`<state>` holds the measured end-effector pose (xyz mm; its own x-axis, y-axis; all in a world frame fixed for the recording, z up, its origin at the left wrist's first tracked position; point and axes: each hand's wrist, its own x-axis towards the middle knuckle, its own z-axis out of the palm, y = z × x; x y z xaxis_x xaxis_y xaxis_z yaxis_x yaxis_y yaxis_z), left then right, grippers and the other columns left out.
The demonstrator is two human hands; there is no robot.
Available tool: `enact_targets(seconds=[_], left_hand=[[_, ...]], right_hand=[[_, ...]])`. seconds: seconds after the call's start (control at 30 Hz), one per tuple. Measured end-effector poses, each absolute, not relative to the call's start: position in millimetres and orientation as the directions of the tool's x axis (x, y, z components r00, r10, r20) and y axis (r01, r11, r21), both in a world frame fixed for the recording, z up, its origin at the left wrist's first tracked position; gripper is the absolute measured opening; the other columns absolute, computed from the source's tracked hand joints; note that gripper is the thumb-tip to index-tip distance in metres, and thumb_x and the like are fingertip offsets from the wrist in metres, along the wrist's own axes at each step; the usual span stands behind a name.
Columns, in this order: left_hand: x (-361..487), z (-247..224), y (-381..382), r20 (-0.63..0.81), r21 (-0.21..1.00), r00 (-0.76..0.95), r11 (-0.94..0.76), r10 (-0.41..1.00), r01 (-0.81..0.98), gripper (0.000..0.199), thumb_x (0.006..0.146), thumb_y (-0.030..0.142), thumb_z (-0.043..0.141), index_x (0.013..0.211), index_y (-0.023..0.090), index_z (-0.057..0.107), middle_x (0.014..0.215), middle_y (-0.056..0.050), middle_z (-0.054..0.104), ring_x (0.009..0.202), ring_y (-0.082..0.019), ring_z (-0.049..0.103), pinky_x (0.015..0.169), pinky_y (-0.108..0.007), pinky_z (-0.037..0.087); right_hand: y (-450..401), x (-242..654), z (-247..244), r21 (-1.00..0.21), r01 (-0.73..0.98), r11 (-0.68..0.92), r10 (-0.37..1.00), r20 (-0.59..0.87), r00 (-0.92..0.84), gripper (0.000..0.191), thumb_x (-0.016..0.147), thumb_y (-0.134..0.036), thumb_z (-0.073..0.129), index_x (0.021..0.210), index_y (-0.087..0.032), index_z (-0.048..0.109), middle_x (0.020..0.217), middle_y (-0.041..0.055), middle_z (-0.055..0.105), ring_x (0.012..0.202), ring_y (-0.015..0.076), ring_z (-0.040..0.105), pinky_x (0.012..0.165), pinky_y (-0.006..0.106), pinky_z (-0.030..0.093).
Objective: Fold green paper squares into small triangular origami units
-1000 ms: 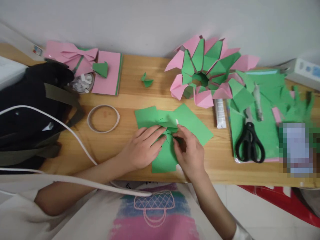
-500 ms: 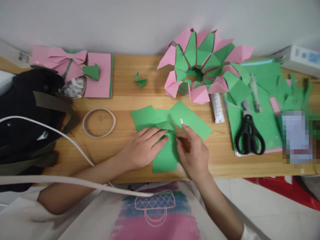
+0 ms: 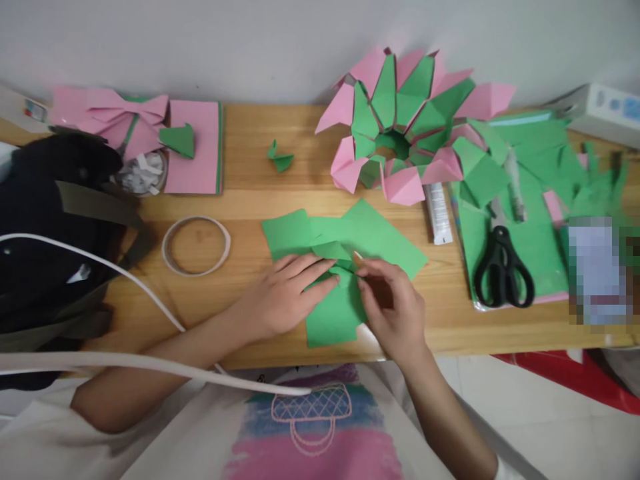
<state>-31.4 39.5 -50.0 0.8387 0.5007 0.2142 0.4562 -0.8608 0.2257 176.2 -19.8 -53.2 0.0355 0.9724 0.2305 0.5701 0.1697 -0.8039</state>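
Several sheets of green paper [image 3: 387, 240] overlap at the front middle of the wooden table. My left hand [image 3: 295, 293] lies flat over them with its fingers stretched out, touching a small folded green piece [image 3: 333, 251]. From the right, my right hand [image 3: 393, 300] is closed in a pinch at the edge of the green paper by my left fingertips. A small pale tip shows at its index finger. My fingers partly hide the paper between the two hands.
Behind stands a pink and green folded-paper ring [image 3: 370, 103]. To the right are a glue tube [image 3: 439, 213] and black scissors [image 3: 503, 267] on a green paper pack. A tape roll [image 3: 196, 245], pink paper [image 3: 193, 163] and a black bag [image 3: 50, 233] lie left. A white cable [image 3: 150, 363] crosses my left arm.
My right hand has shifted slightly right, its thumb and index finger now closer together at the paper's edge. My left hand stays flat on the paper. The view has moved a little.
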Motion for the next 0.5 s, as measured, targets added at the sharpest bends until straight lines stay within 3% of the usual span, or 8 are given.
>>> enact_targets(seconds=[0.13,0.33,0.5], left_hand=[[-33.1,-51.3,39.1,0.205,0.237,0.84,-0.858,0.502,0.455,0.028,0.096,0.02,0.05,0.119,0.018,0.066,0.127,-0.009,0.067,0.112,-0.025,0.057,0.091,-0.038,0.045],[-35.5,-52.7,38.7,0.187,0.24,0.854,-0.865,0.486,0.44,0.03,0.097,0.022,0.052,0.124,0.018,0.062,0.131,-0.008,0.064,0.116,-0.026,0.054,0.091,-0.038,0.043],[-35.0,-50.4,40.4,0.191,0.265,0.844,-0.855,0.501,0.447,0.029,0.098,0.021,0.05,0.125,0.019,0.061,0.128,-0.007,0.066,0.115,-0.025,0.056,0.09,-0.038,0.043]], right_hand=[[-21.3,175.8,-53.4,-0.852,0.513,0.107,0.986,0.157,0.055,0.038,0.088,-0.009,0.057,0.121,-0.029,0.055,0.099,0.0026,0.067,0.092,0.0169,0.066,0.084,0.036,0.056],[-21.6,174.5,-51.0,-0.89,0.449,0.086,0.995,0.102,0.013,0.039,0.089,-0.013,0.058,0.124,-0.029,0.053,0.111,0.0054,0.067,0.106,0.0197,0.064,0.093,0.041,0.054],[-19.9,171.3,-53.2,-0.851,0.518,0.081,0.993,0.115,0.033,0.04,0.088,-0.012,0.057,0.124,-0.028,0.052,0.105,0.0043,0.068,0.1,0.0195,0.066,0.088,0.04,0.055]])
